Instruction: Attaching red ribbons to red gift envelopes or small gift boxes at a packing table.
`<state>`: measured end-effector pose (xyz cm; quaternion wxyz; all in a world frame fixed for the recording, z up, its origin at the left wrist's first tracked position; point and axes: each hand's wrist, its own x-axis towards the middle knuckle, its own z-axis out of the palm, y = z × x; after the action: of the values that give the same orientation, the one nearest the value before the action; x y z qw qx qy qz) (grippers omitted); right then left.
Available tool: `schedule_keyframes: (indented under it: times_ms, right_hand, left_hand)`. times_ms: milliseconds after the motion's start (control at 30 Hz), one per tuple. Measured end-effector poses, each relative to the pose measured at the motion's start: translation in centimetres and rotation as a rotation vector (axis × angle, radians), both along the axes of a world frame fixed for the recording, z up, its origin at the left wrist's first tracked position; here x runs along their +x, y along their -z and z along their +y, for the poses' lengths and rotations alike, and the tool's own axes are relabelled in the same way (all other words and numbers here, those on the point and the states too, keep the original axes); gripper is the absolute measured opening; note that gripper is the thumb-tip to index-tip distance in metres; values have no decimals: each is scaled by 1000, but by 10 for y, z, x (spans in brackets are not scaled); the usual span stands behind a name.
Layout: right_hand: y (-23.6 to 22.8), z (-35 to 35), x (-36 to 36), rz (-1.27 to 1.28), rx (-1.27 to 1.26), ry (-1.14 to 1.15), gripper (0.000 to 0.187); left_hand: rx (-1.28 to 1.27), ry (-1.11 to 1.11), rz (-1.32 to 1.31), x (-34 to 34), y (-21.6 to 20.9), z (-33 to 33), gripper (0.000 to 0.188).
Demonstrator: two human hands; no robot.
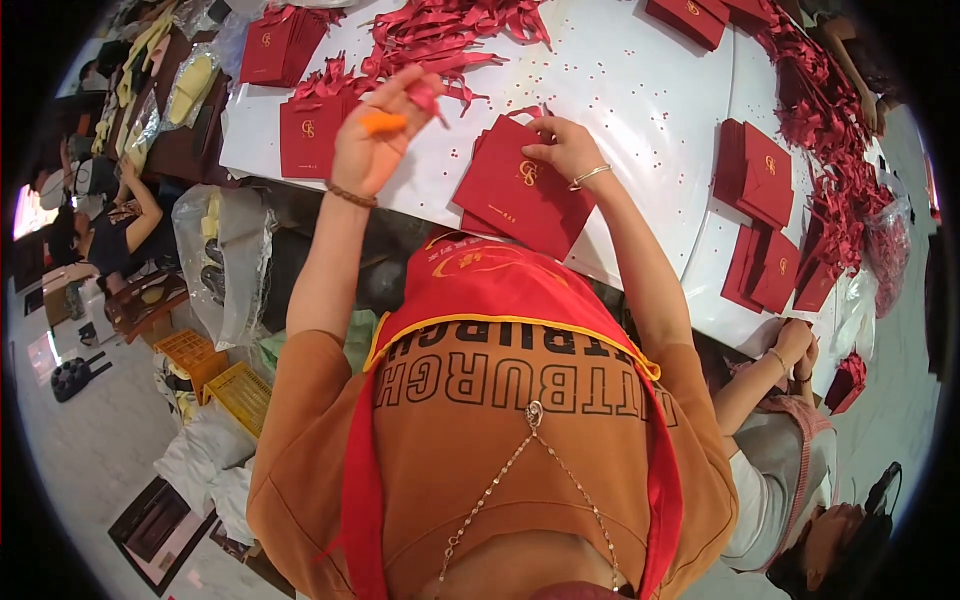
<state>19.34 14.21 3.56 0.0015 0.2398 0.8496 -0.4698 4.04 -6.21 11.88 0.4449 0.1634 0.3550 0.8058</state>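
- at the near edge of the white table, in front of our apron, we see the red bag lying flat with its gold emblem up.
- its top points away from us and leans to our right; its lower edge slants down toward the right.
- its sides look nearly equal, so we cannot be sure of its long axis.
- a second red bag peeks out beneath its lower left side.
- our right hand grips the upper edge, thumb on the front, fingers bent close.
- our left hand is raised, loosely open, palm showing, fingers half curled; an orange cover sits by the thumb.
- a pinkish-red piece is at its fingertips, blurred; we cannot tell whether it is held or worn.
- red ribbons lie heaped beyond, with stacked bags to our left.
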Motion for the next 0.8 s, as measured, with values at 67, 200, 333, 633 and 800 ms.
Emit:
schedule_keyframes:
  times_ms: [67, 200, 333, 633, 800]
  right_hand:
    - [-4, 6, 0, 36, -45, -119, 32]
    - [-5, 6, 1, -13, -77, -146, 34]
    - [11, 1, 6, 0, -84, -127, 36]
    - [21, -2, 9, -17, -134, -63, 40]
    - [29, -2, 8, -27, -72, -48, 42]
  left_hand:
    - [-30, 33, 13, 9, 22, 9, 40]
    - [-396, 98, 404, 30, 54, 27, 37]
    - [-614, 87, 565, 41, 76, 37, 19]
    - [-606, -290, 1949, 55, 73, 33, 15]
    - [-552, 21, 1960, 62, 89, 18, 35]
